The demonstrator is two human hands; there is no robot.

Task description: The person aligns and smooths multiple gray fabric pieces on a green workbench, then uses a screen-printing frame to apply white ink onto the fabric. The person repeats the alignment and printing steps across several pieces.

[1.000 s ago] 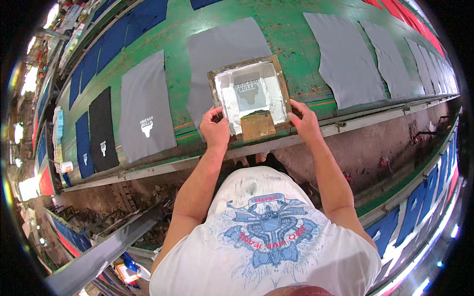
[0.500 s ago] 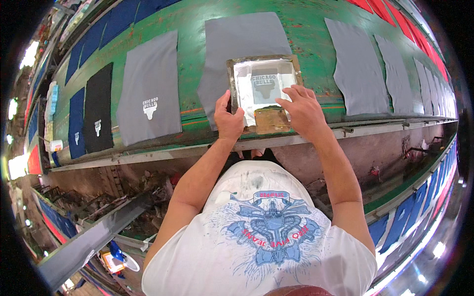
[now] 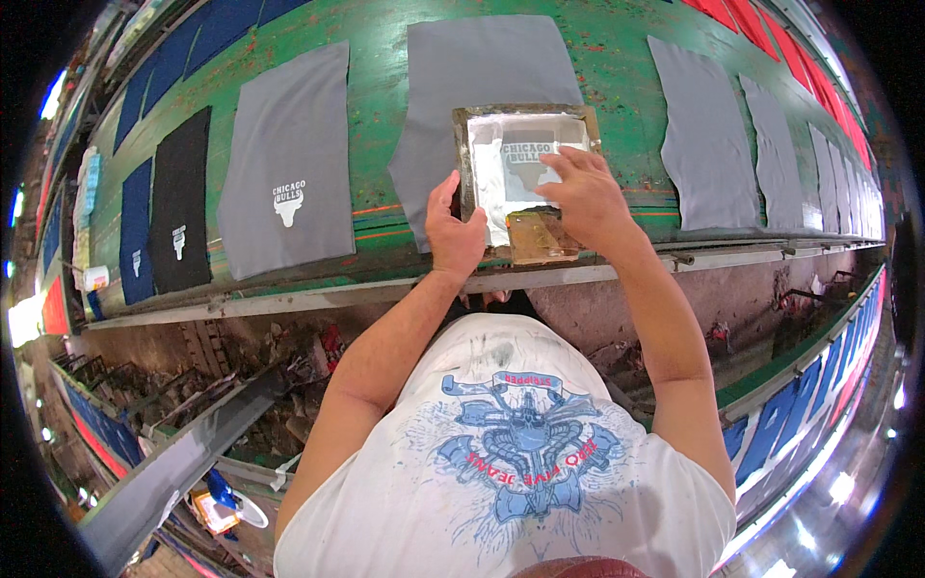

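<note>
A screen printing frame [image 3: 591, 122] with a pale inner border lies over the lower part of a grey fabric panel [image 3: 482, 58]. Dark lettering and a bull's head design show through its mesh window [image 3: 525, 183]. A brown, stained block [image 3: 542, 238] sits at the near edge of the frame. Gripping the frame's left side is my left hand [image 3: 455, 231], its thumb over the rim. My right hand [image 3: 590, 200] hovers over or touches the mesh at the right, fingers apart and bent, covering part of the design. I cannot tell whether the fingertips press on the mesh.
On the green table [image 3: 376, 116], a printed grey panel [image 3: 279, 125], a black panel [image 3: 185, 202] and a navy panel [image 3: 137, 241] lie to the left. Unprinted grey panels [image 3: 708, 144] lie to the right. A metal rail [image 3: 385, 287] runs along the near edge.
My right hand has moved inward over the mesh and now hides part of the design. The whole view has shifted slightly; my left hand stays on the frame's left side.
</note>
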